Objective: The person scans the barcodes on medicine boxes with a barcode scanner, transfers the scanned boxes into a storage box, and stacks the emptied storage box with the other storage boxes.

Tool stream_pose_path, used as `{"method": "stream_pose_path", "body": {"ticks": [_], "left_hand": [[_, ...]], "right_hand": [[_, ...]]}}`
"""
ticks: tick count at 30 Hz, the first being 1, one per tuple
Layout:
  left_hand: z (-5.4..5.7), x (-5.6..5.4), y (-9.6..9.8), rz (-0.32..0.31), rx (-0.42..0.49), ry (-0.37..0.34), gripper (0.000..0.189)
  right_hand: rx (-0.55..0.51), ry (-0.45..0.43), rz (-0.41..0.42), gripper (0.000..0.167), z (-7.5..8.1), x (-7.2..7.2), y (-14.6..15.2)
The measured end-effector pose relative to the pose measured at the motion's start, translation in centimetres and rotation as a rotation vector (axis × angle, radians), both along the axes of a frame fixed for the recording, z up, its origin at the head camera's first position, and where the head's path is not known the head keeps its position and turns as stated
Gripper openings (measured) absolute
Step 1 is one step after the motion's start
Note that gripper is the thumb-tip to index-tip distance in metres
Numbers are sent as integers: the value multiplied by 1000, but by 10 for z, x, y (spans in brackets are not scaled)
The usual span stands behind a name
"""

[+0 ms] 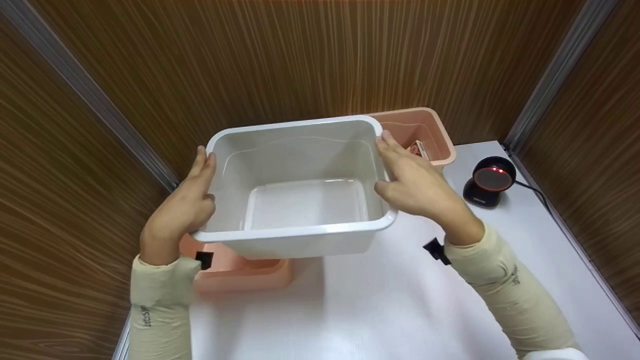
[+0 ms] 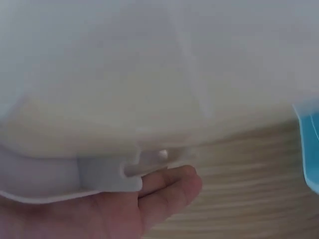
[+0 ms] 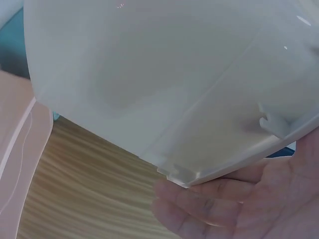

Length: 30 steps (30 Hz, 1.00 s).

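A white plastic bin [image 1: 305, 232], held up by both hands, is tilted so that its bare inside faces the head camera. My left hand [image 1: 182, 205] grips its left rim, and my right hand [image 1: 417, 182] grips the right rim with the thumb over the edge. From the left wrist, fingers [image 2: 172, 191] show along the rim's underside. In the right wrist view, fingers [image 3: 209, 199] lie under the rim beside a small moulded hook [image 3: 274, 124]. Beneath the bin at lower left stands a pink bin [image 1: 245, 281], partly hidden.
Behind the white bin's right end is another pink bin [image 1: 434, 131], containing a small box [image 1: 418, 149]. A black scanner [image 1: 492, 180] with red lights stands at right on the white table [image 1: 400, 300], its cable [image 1: 537, 192] trailing right. Wood-grain panels [image 1: 320, 60] enclose the table. A blue container [image 2: 311, 149] edges into the left wrist view.
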<state>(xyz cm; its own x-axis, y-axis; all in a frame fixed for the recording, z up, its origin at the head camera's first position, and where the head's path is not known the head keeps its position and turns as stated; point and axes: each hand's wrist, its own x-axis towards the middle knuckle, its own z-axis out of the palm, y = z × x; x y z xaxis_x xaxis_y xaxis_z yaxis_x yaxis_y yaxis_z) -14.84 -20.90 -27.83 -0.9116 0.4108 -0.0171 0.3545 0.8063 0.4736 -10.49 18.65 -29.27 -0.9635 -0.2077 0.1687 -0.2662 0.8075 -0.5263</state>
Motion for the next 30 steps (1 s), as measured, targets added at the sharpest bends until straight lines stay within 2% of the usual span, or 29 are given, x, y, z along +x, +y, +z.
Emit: {"method": "stream_pose_path", "body": {"ticks": [5, 10, 14, 18, 21, 30], "left_hand": [[-6, 6, -22, -17, -48, -6, 75], [-4, 12, -43, -4, -99, 21, 76], [-6, 12, -61, 15, -166, 113, 75], [-15, 11, -78, 25, -283, 257, 70], [-20, 13, -90, 35, -341, 307, 68], [-19, 13, -115, 117, -335, 272, 85]], "right_hand": [[-10, -16, 25, 80, -4, -7, -20], [11, -13, 60, 80, -4, -10, -40], [11, -5, 68, 80, -3, -13, -59], [44, 8, 72, 79, -5, -18, -81], [90, -2, 70, 79, -6, -20, -95], [163, -28, 71, 78, -8, -25, -127]]}}
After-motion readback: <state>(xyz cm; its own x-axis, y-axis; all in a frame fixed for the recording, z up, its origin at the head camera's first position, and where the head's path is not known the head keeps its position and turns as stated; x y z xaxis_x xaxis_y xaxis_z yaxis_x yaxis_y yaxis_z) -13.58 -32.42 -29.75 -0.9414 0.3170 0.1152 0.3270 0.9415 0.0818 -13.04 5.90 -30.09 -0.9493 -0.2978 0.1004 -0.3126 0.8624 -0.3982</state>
